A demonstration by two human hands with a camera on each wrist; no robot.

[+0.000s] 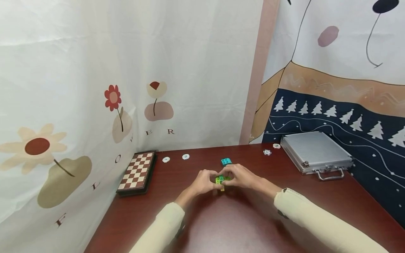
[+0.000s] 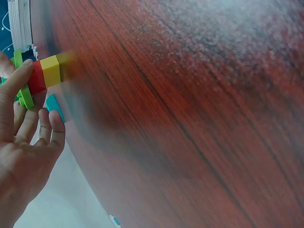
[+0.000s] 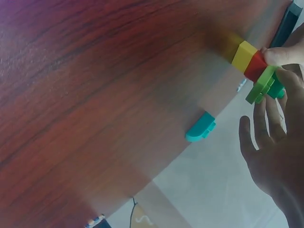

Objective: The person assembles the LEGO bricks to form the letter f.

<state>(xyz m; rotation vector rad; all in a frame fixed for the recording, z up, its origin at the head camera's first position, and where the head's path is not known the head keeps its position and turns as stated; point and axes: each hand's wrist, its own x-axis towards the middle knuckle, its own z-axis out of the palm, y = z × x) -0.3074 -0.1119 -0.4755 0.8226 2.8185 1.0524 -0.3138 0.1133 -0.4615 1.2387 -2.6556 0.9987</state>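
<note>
Cream sleeves lie nearest, over the dark red tabletop, with a metal case at its far right and a chessboard at its far left. Left hand and right hand meet mid-table, fingers curled round a small block stack of yellow, red and green pieces. A teal block sits just behind, with white chips near the wall.

Materials at my desk

Glossy plastic brick stack; polished reddish wood-grain table; ribbed matt metal case; soft printed cloth backdrop; my cream fabric sleeves.
</note>
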